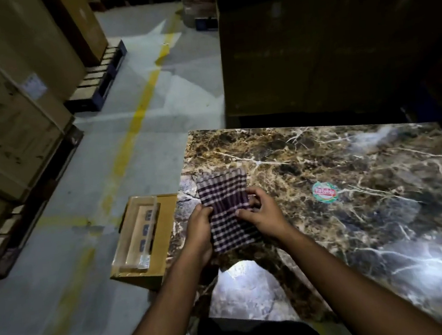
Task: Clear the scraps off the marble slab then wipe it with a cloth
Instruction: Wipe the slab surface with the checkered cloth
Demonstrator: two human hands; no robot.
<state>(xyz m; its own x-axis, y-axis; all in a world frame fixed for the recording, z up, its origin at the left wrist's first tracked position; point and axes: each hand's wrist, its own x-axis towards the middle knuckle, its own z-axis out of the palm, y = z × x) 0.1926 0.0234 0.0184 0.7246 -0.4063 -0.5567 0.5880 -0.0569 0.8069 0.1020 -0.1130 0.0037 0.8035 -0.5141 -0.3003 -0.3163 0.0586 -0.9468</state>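
- The checked cloth (226, 213) is held by both hands over the near-left part of the marble slab (325, 183), folded into a flat pad; whether its far end rests on the stone cannot be told.
- The left hand (199, 227) grips the cloth's left edge, fingers curled under it and thumb on top.
- The right hand (262, 212) pinches the right edge — fingertips (242, 212) pressed onto the fabric, the other fingers bent round the fold.
- No loose scraps show on the slab; only a round sticker (325, 192) lies flat near the middle. By my reading the clearing is done and the wiping step is just starting.
- The next move calls for laying the pad flat, pressing it down with one palm, and sweeping in overlapping strokes across to the far right corner.
- A cardboard box (166, 227) holding a clear plastic tray (136, 230) sits just beside the slab's left edge — strokes that way should stop short of it.
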